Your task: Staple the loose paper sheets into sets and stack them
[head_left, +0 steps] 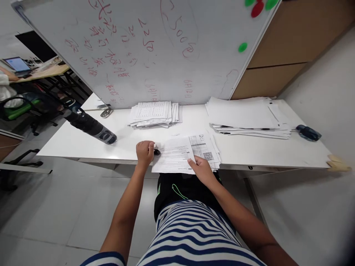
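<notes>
At the front edge of the white table, my right hand [203, 170] grips the lower edge of a printed sheet [174, 157], thumb on top. Beneath and to the right of it lies a form with a QR code [200, 145], over more papers. My left hand [145, 152] is closed at the sheet's left side, around a small object with a dark rounded end [156, 152]; most of it is hidden in the fingers.
Behind are a stack of printed forms [152, 112] and a larger paper stack [244, 114]. A dark bottle [95, 129] stands left; a dark object [307, 133] lies far right. A whiteboard [155, 48] rises at the table's back. Another person's arm [9, 75] shows far left.
</notes>
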Tool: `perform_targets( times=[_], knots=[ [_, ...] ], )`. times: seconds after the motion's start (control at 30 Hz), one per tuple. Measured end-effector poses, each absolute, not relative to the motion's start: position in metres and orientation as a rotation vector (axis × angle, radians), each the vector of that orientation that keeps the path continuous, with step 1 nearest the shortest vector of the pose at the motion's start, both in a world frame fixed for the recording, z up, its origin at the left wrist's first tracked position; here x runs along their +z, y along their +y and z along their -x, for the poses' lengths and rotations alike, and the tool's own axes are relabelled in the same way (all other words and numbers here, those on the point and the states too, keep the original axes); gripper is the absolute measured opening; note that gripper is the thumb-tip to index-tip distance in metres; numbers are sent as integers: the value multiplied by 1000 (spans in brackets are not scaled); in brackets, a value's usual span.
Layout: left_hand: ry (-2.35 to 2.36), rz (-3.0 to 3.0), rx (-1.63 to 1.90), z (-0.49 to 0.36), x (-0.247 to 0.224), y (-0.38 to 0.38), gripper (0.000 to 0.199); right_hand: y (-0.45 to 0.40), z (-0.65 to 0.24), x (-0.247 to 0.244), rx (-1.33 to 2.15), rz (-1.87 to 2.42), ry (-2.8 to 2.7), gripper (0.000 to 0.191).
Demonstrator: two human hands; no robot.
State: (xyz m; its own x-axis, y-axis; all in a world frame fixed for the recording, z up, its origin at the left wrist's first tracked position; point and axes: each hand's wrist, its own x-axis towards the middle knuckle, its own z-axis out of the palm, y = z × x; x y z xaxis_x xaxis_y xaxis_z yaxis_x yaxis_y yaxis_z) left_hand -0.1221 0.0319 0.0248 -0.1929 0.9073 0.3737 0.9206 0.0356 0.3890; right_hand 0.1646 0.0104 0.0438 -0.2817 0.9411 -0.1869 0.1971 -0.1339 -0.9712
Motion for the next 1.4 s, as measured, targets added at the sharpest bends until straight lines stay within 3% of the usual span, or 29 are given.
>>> perform_targets(
  times=[0.13,0.63,0.93,1.13,1.27,1.4],
  knots=[
    [-2260,1935,-649,130,4,26,48,20,-181,54,1499,1284,-1470,39],
    [-2236,1765,-589,126,-4,32,46,15,-209,32,1400,1262,-1161,51],
    [-2262,1745,-596,124,-4,33,45,37,-211,58,1301,1303,-1392,42],
    [-2310,1750,-644,123,-2,34,44,49,-218,40,820,1652,-1873,34],
    [-2319,1755,-671,123,-2,34,43,40,-211,25,290,1772,-1966,54],
    [-2283,1756,-671,125,-5,34,42,37,-208,19,174,1731,-1923,62]
  ],
)
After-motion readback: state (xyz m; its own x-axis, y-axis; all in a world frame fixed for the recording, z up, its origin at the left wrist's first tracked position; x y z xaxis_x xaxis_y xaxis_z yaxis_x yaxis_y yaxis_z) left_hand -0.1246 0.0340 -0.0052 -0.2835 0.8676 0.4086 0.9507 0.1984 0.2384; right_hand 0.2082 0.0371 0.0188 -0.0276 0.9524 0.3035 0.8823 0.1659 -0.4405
